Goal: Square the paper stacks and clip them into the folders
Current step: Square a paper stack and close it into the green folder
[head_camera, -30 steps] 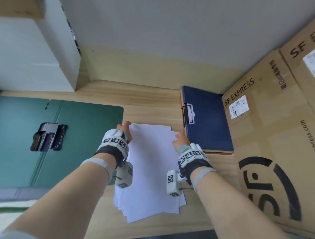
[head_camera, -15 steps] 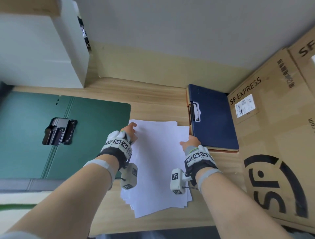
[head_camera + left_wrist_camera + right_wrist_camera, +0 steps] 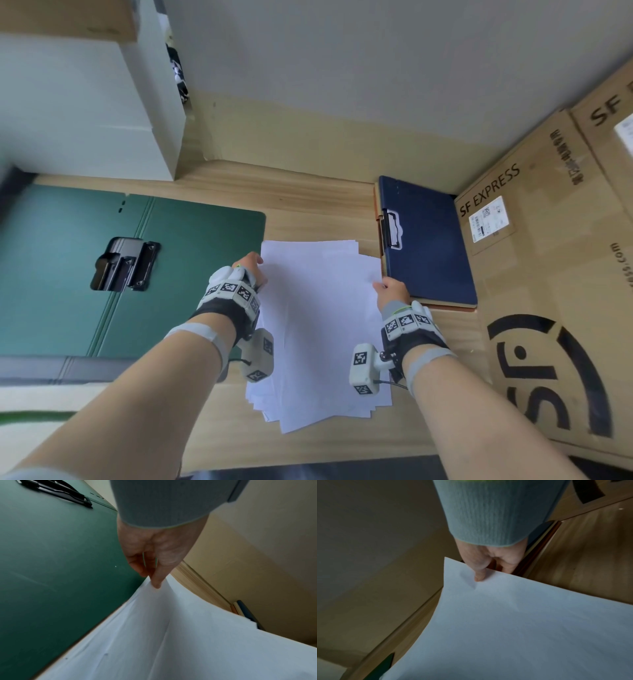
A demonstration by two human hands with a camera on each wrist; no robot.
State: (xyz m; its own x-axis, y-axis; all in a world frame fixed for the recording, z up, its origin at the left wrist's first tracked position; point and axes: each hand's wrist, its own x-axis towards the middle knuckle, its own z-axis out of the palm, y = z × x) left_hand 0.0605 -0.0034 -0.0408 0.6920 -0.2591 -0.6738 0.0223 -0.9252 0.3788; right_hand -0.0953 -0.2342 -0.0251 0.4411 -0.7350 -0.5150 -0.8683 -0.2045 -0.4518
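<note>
A loose stack of white paper (image 3: 318,329) lies fanned out on the wooden desk between two folders. My left hand (image 3: 248,270) pinches its far left edge, thumb on top (image 3: 157,584) and fingers beneath, lifting that edge. My right hand (image 3: 388,287) pinches the far right edge (image 3: 478,577) the same way. The open green folder (image 3: 191,274) with its black metal clip (image 3: 125,263) lies to the left. A closed dark blue clipboard folder (image 3: 428,246) with a silver clip (image 3: 392,229) sits to the right.
Large SF Express cardboard boxes (image 3: 555,308) crowd the right side, touching the blue folder. A white box (image 3: 85,113) stands at the back left against the wall. The desk's front edge (image 3: 308,459) runs just below the paper.
Both hands have stayed at the stack's far side edges. The left thumb has settled on the left edge and the sheets' far edge looks more lifted. The head view shifted slightly.
</note>
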